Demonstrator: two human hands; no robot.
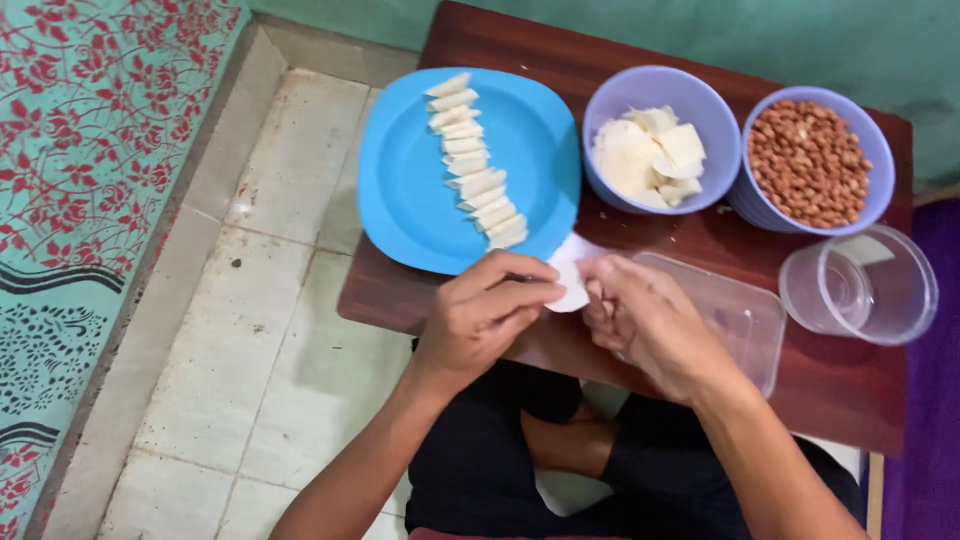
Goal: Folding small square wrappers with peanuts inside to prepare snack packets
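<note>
Both my hands meet over the near edge of a low dark wooden table (850,390). My left hand (485,310) and my right hand (645,320) together pinch a small white wrapper sheet (570,280), slightly blurred. Just beyond my left hand lies a blue square plate (410,190) with a row of several folded white pieces (475,175) running down its middle. A lilac bowl (610,105) holds a stack of white wrapper squares (650,155). To its right another lilac bowl (870,150) is full of brown peanuts (808,162).
A clear flat plastic lid (745,320) lies under my right wrist. A clear round plastic container (860,285) stands at the table's right. Pale floor tiles (270,330) spread to the left, beside a teal patterned cloth (80,150). My crossed legs in dark clothing (500,460) sit below the table.
</note>
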